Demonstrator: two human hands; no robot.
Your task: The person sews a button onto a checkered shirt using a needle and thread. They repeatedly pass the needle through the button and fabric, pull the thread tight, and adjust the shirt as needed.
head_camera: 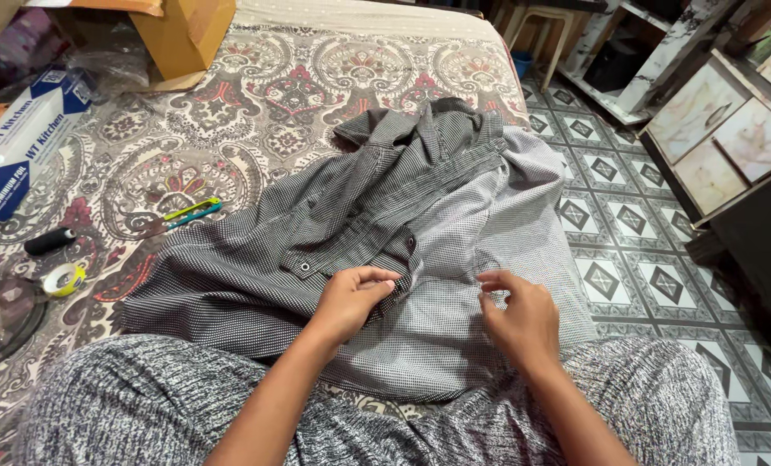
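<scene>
Right now my left hand [351,302] pinches the checked shirt [385,216]; my right hand [519,315] pinches it too, and it might bunch up.

A long, narrow blue-and-white foil box [25,138] lies at the far left on the patterned bed [256,103], angled with one end toward the left edge. Farther back, at the far end of the bed and left of centre, stands a plain brown cardboard box [187,33], its flap open.
</scene>
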